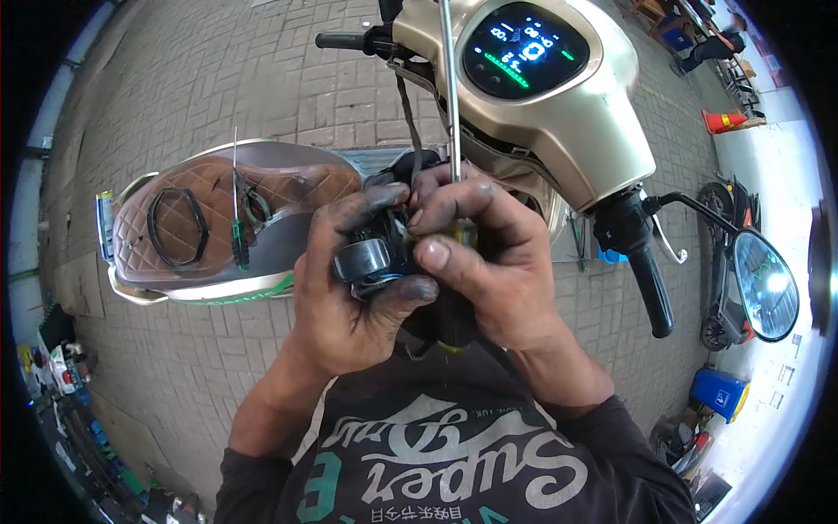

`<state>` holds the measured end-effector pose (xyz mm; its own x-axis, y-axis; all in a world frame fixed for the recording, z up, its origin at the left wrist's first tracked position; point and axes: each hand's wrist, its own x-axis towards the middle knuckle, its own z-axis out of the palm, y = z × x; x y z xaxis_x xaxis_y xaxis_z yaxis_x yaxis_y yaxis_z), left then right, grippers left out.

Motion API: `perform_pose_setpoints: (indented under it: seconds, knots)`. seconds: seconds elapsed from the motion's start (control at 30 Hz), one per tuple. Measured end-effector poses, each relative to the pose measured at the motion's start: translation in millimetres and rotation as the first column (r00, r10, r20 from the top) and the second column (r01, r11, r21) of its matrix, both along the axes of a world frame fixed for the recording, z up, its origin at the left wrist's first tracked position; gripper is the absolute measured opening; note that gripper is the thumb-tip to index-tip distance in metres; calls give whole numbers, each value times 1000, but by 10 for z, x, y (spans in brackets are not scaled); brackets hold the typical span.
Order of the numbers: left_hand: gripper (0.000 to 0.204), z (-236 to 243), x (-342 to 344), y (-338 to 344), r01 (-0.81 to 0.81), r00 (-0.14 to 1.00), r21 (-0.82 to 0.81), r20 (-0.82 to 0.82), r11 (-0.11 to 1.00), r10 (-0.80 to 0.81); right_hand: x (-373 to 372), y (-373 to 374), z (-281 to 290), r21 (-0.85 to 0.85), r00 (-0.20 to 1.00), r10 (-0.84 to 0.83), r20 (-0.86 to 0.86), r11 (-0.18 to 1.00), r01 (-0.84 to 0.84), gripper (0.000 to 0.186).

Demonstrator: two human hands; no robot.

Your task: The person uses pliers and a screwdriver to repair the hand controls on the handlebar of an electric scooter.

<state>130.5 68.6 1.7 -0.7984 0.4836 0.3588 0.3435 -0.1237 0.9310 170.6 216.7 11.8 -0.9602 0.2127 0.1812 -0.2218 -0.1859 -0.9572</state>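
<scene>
My left hand (345,301) is closed around a black component with a rounded glossy housing (362,258), its thumb along the underside. My right hand (489,271) is closed beside it, fingertips at the component's right side, around a yellow-green handle (463,234) that is mostly hidden. A long metal shaft (452,105) rises from that hand past the top of the view, apparently a screwdriver's. A dark cable (408,118) runs from the left handlebar grip's area down to my hands. The underside of what I hold is hidden.
The gold scooter's front cowl (567,131) has a lit display, right grip (655,297) and mirror (764,284). Its brown quilted seat (148,227) carries a green screwdriver (238,240) and black loop (179,192). A person (720,48), orange cone (724,120) and blue bin (716,393) are at the right.
</scene>
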Motion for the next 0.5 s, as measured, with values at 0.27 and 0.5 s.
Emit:
perform_pose_setpoints:
  seconds: [0.27, 0.5]
  knots:
    - [65, -4, -2, 29, 1, 996, -13, -87, 1000, -2, 9, 5, -40, -121, 997, 64, 35, 991, -59, 14]
    - [66, 27, -37, 1, 17, 984, -19, -176, 1000, -20, -9, 16, -16, -74, 991, 84, -107, 993, -92, 15]
